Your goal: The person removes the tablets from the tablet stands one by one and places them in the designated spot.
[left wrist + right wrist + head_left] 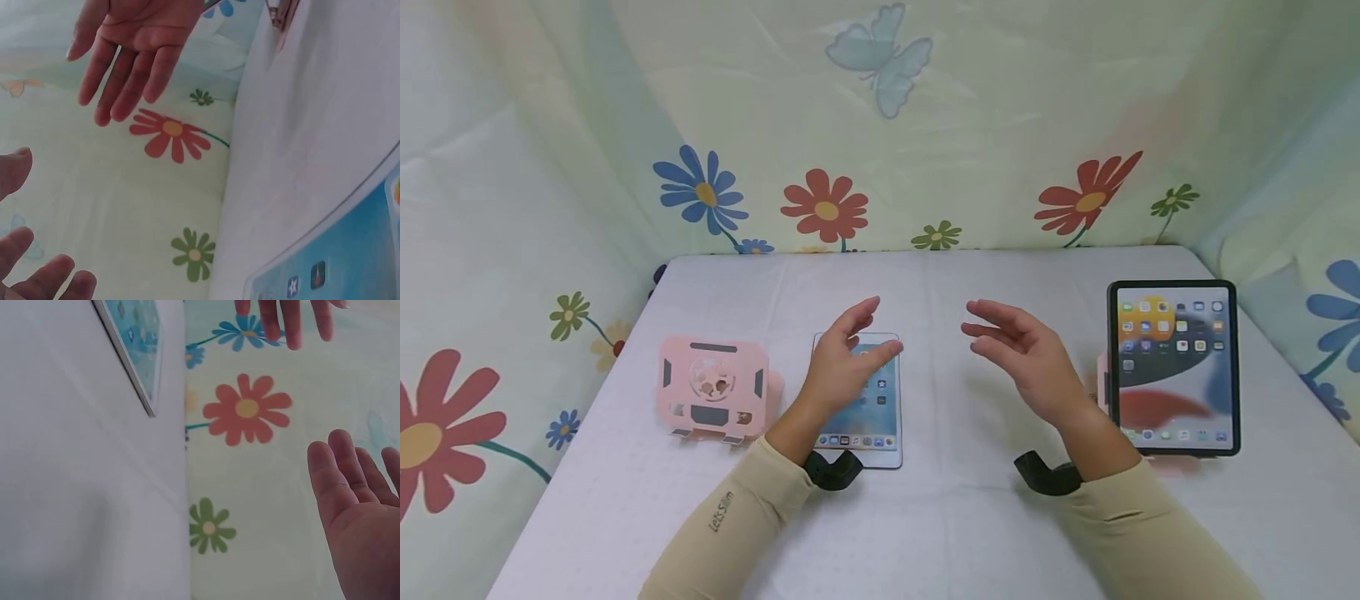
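Observation:
A white-framed tablet (880, 417) with a lit blue screen lies flat on the table, left of centre. My left hand (842, 362) hovers over it, fingers relaxed and holding nothing; it hides part of the screen. Facing it from the right, my right hand (1026, 354) is raised above the table with nothing in its grasp. To the left stands a pink tablet stand (748, 362) with dark pads and a round cutout. At the right, a larger black-cased tablet (1176, 367) leans upright on another pink stand (1176, 465), mostly hidden behind it.
The white-covered table (940, 533) narrows toward the back. A flowered curtain (985, 125) hangs behind it and along both sides. Black wrist bands (833, 471) sit on both wrists, below the hands.

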`<state>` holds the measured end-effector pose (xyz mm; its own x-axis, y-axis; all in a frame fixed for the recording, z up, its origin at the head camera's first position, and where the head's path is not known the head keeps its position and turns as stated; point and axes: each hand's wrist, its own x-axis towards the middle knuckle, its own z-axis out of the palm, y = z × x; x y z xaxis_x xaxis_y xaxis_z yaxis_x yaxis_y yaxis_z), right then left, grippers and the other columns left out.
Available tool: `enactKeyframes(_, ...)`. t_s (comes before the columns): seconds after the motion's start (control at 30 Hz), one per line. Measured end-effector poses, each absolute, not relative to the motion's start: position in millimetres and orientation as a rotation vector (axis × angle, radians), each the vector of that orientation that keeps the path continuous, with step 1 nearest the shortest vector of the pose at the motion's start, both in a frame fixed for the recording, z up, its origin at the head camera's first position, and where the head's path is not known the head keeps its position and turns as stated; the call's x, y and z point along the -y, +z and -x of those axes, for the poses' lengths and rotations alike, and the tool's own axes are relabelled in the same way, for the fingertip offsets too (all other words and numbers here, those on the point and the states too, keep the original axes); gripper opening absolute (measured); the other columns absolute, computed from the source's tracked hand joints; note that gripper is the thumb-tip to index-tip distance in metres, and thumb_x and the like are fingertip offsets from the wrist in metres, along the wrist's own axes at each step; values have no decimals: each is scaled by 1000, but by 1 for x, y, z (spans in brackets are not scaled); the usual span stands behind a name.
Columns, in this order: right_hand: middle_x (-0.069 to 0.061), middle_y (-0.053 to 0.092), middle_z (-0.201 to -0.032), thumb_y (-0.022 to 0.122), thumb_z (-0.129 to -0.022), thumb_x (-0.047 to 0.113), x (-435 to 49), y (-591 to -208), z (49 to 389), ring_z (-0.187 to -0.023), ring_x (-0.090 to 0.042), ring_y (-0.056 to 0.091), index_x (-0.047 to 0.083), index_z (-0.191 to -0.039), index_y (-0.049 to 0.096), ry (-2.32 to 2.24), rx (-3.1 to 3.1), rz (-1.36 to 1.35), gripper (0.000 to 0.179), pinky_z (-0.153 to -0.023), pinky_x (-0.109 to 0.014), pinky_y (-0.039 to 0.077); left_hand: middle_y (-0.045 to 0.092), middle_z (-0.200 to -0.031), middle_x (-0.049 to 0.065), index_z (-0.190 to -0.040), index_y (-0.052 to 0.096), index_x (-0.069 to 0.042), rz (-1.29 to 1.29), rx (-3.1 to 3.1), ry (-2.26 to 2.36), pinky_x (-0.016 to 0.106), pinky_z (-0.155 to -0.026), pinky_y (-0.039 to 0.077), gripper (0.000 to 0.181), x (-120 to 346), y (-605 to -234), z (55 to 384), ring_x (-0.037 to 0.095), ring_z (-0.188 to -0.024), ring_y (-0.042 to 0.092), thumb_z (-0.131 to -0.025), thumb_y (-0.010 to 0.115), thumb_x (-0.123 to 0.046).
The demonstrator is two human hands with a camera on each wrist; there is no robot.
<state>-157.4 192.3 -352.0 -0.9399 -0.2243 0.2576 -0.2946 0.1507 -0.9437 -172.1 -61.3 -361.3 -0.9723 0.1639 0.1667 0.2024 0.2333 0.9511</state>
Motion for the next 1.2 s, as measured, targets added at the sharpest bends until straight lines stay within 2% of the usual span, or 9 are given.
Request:
enactKeyframes(0.13, -4, 55, -141, 57, -101, 1, -210, -344, 146, -118, -8, 61, 0, -144, 48, 1945, 2316, -506, 44, -92, -21, 49, 48, -149, 2, -148, 48, -13, 442, 2444, -1926, 38, -113, 36, 62, 53, -362, 172, 19, -133, 47, -92, 74, -20)
enactKeyframes(0.27, -1, 56, -139, 56, -100, -2, -235, -343, 133, -119, -9, 61, 1, -144, 50, 2038, 2214, -481, 44, -92, -21, 49, 51, -147, 1, -147, 51, -12, 517, 2426, -1989, 31, -109, 39, 59, 44, -366, 173, 20, -130, 52, -93, 74, -18)
enactKeyframes(0.47, -5, 59, -138, 53, -98, -12, -277, -343, 121, -120, -12, 62, -10, -140, 49, 2006, 2018, -617, 43, -92, -21, 48, 54, -144, 1, -145, 52, -11, 600, 2383, -2045, 27, -104, 43, 58, 26, -365, 175, 17, -126, 56, -92, 75, -17)
enactKeyframes(0.73, -6, 62, -135, 45, -93, -25, -323, -337, 104, -119, -10, 62, -13, -139, 48, 1940, 1959, -497, 48, -93, -17, 46, 56, -141, -1, -144, 54, -12, 654, 2362, -2111, 26, -102, 45, 57, 3, -362, 180, 14, -122, 59, -91, 76, -17)
enactKeyframes(0.93, 5, 66, -128, 50, -94, -20, -355, -338, 98, -112, 0, 62, -8, -137, 55, 1714, 2076, -264, 45, -88, -8, 44, 61, -133, -2, -139, 59, -12, 744, 2356, -2105, 25, -100, 47, 50, -17, -361, 184, 10, -115, 61, -92, 75, -18)
enactKeyframes(1.2, 14, 63, -125, 53, -98, -10, -385, -342, 100, -110, 6, 60, -2, -140, 56, 1534, 2161, -7, 43, -94, -7, 40, 63, -130, -4, -139, 59, -10, 784, 2381, -2075, 19, -97, 46, 50, -42, -358, 190, 3, -110, 61, -92, 75, -18)
